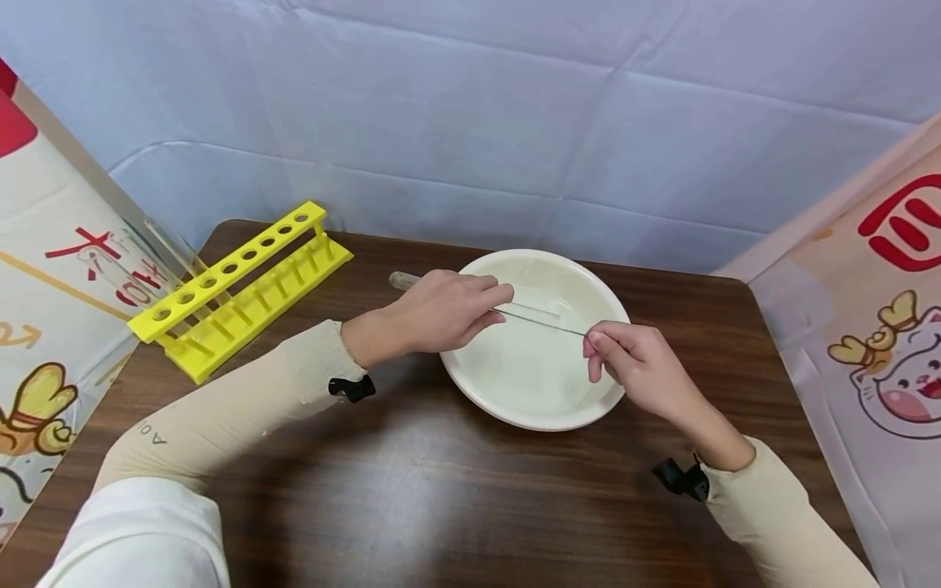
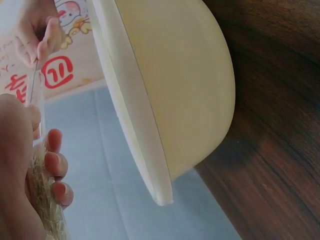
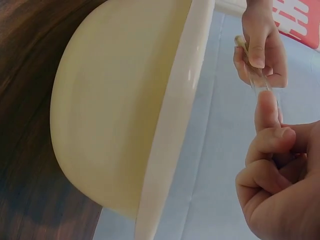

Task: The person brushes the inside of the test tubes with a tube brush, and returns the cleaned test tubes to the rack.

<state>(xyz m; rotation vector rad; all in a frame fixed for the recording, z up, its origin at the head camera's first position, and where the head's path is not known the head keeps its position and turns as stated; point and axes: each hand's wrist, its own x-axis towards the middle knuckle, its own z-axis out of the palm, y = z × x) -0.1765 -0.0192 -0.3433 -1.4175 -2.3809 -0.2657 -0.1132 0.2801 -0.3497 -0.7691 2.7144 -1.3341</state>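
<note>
My left hand [image 1: 448, 310] grips a clear glass test tube [image 1: 403, 281] lying nearly level above the white basin [image 1: 507, 408]. Inside the tube, the pale brown bristles [image 2: 46, 195] of a test tube brush fill the part within the palm, as the left wrist view shows. The brush's thin twisted wire handle [image 1: 542, 323] comes out past the tube's mouth toward the right. Thumb and index finger of my right hand [image 1: 635, 359] pinch the end of that wire over the basin's right side. Whitish liquid appears in the basin.
A yellow test tube rack [image 1: 219, 275] stands at the table's left, with clear glass tubes [image 1: 176, 247] leaning in its left half. Behind the brown wooden table [image 1: 441, 506] hangs a pale blue cloth [image 1: 441, 106]. Printed sheets flank both sides.
</note>
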